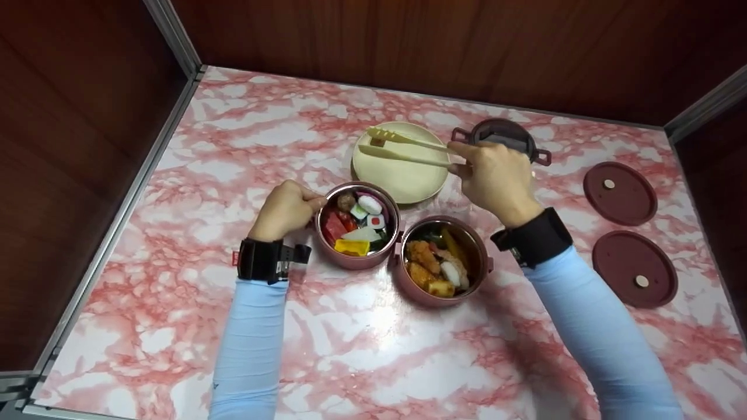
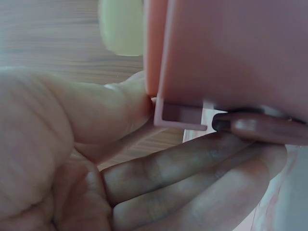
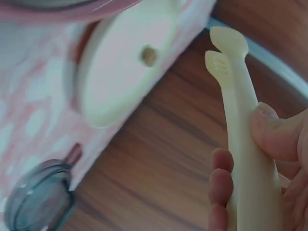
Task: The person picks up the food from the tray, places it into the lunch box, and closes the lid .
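My right hand [image 1: 499, 178] holds cream-coloured tongs [image 1: 405, 159], whose two separated tips hover over a cream plate [image 1: 402, 178]. On that plate lies a small brown piece of food [image 3: 149, 56], between the tips as seen from the head. With thumb and fingers my left hand [image 1: 286, 211] grips the left side of a dusty-pink pot [image 1: 357, 262], at its rim and side handle [image 2: 180, 126]. Inside this pot sit toy-like foods, among them a yellow piece [image 1: 352, 247] and a red one. A second pink pot [image 1: 429, 298] of fried-looking pieces stands just right of it.
Behind my right hand is a small dark lidded pot [image 1: 503, 129] with two side handles. Two round maroon lids [image 1: 620, 192] lie at the right of the marbled table [image 1: 192, 326]. Wood-brown panels [image 1: 408, 46] enclose the back and sides.
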`<state>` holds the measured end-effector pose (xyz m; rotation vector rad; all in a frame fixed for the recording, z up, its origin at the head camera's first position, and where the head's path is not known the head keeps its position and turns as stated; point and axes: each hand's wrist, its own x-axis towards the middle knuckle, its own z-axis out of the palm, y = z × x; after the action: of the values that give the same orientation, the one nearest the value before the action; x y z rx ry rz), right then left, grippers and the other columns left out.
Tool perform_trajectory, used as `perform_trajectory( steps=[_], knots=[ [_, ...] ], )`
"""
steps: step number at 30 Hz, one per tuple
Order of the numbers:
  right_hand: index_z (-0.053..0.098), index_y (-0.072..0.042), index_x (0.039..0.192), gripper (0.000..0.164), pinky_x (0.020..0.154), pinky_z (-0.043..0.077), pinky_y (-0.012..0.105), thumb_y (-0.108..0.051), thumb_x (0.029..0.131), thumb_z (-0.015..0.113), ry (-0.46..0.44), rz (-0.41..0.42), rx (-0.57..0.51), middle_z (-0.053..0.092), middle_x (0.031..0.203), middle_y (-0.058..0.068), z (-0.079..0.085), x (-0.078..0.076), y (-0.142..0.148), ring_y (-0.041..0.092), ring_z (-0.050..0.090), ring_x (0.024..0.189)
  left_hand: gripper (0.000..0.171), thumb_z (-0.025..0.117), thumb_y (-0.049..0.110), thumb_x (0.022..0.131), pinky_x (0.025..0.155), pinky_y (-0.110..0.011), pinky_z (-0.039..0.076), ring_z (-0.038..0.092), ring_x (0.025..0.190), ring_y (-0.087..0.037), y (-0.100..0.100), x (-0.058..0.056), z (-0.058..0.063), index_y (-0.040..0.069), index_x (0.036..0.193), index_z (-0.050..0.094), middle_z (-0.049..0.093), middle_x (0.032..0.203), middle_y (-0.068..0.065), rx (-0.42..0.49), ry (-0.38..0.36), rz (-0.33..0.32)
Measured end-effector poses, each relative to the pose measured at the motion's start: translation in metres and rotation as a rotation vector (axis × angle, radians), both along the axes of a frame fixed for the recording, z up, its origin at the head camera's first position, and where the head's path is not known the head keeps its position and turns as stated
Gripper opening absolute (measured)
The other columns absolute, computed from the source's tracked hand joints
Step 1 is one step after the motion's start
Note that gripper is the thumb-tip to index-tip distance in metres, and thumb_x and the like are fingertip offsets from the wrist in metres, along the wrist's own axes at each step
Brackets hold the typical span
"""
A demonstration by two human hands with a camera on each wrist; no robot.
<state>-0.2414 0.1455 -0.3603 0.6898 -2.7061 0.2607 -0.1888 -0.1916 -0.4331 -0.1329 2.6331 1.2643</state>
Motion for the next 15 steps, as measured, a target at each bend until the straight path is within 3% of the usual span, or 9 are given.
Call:
perform_trajectory(
  steps=[7, 15],
  knots=[
    [0.071, -0.022, 0.116, 0.026, 0.056, 0.045, 0.064, -0.024, 0.090, 0.070, -0.109, -0.068, 0.068, 0.069, 0.087, 0.019, -0.019, -0.033, 0.001, 0.048, 0.063, 0.074, 0.018, 0.068, 0.023, 0.095, 0.081, -0.038, 0.049, 0.064, 0.085, -0.023, 0.000, 0.000, 0.000, 0.012, 0.106, 0.077, 0.073, 0.102, -0.009, 0.000, -0.022, 0.014],
    [0.071, -0.020, 0.114, 0.022, 0.060, 0.046, 0.064, -0.024, 0.093, 0.067, -0.179, -0.102, 0.077, 0.069, 0.093, 0.023, -0.024, -0.054, -0.003, 0.049, 0.063, 0.083, 0.017, 0.068, 0.022, 0.095, 0.080, -0.037, 0.048, 0.064, 0.085, -0.022, 0.001, 0.000, 0.000, 0.011, 0.104, 0.078, 0.074, 0.099, -0.007, 0.001, 0.003, 0.010]
  ],
)
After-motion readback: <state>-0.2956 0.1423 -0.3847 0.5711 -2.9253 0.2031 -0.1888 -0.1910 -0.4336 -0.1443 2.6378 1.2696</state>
